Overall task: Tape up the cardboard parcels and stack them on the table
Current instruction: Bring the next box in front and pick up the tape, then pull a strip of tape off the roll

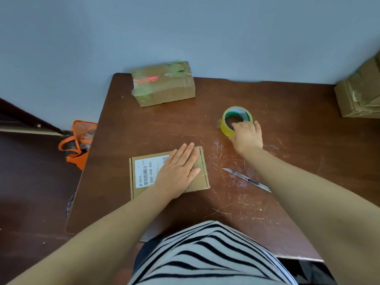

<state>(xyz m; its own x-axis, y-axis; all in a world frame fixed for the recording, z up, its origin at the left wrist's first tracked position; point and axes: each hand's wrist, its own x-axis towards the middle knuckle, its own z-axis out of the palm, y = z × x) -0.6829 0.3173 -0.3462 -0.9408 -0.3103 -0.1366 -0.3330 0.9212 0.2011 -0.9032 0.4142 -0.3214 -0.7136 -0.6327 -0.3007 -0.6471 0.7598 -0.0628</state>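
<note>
A flat cardboard parcel (144, 182) with a white shipping label lies near the table's front left. My left hand (178, 171) presses flat on its right half, fingers straight. To the right and further back, a roll of clear yellowish tape (234, 116) with a green core lies on the table. My right hand (247, 136) grips the roll's near rim, fingers curled over it. A taped brown parcel (164, 85) rests at the table's back edge against the wall.
A metal utility knife (246, 179) lies on the scratched brown table (298, 151) between my arms. More cardboard boxes (359, 93) stand at the far right. An orange bag (78, 140) sits on the floor left of the table.
</note>
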